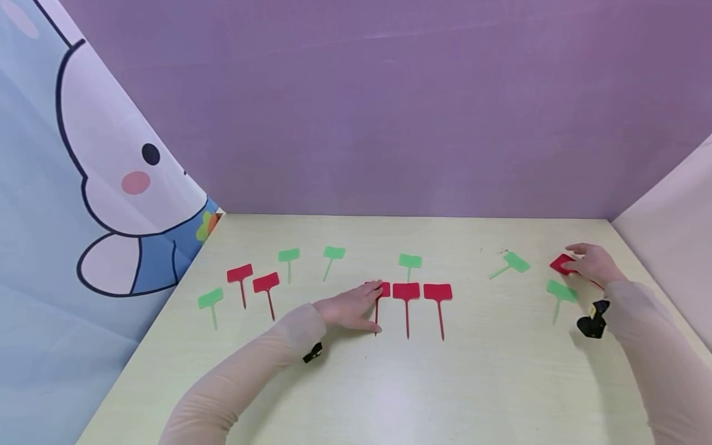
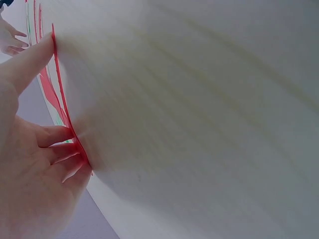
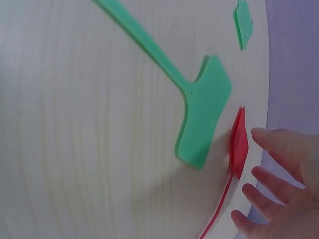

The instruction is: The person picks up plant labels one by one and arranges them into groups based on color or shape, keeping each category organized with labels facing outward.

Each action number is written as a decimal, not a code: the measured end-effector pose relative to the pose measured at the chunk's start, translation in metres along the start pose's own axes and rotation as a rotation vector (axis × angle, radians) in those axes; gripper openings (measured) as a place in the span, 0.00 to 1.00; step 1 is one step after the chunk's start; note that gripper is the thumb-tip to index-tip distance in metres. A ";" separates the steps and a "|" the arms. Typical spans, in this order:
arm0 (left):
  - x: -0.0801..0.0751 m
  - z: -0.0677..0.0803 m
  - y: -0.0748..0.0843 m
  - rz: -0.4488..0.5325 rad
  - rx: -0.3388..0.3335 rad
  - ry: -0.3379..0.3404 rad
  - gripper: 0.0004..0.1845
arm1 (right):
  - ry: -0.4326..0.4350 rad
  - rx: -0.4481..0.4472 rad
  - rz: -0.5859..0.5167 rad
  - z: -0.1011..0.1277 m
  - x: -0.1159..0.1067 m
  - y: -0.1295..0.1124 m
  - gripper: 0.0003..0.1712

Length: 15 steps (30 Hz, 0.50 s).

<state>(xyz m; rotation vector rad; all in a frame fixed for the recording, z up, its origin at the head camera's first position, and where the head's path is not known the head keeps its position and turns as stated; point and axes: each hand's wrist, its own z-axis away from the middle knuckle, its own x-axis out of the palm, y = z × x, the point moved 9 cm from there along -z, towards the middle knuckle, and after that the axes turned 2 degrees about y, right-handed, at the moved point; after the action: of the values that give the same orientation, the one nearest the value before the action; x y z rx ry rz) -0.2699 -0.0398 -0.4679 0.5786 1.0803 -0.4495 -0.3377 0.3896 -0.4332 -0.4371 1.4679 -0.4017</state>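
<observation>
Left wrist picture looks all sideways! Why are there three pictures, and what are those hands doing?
No robot here: just a person's bare left hand and right hand. The widest picture comes from a camera on the head, looking forward and down. The other two come from a wrist camera on each arm, so things look tilted. Flat red tags and green tags with thin stems lie on the pale table. The left hand touches one red tag; the right hand is close to another red tag. Neither looks clearly gripped.

Purple backdrop (image 1: 389, 111) behind pale table (image 1: 500, 383)
</observation>
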 end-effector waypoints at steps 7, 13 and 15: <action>0.001 -0.001 -0.002 -0.008 -0.002 -0.001 0.46 | -0.049 0.040 0.001 0.000 0.003 0.008 0.30; 0.002 -0.002 -0.002 -0.002 -0.009 -0.009 0.47 | -0.059 0.033 0.014 -0.001 0.004 0.009 0.31; 0.002 -0.002 -0.002 -0.002 -0.010 -0.008 0.47 | -0.062 0.031 0.015 -0.001 0.005 0.010 0.31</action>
<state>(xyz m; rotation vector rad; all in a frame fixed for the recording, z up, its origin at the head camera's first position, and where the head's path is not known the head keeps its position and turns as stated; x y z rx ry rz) -0.2714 -0.0407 -0.4709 0.5665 1.0746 -0.4480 -0.3387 0.3955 -0.4425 -0.4103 1.4019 -0.3957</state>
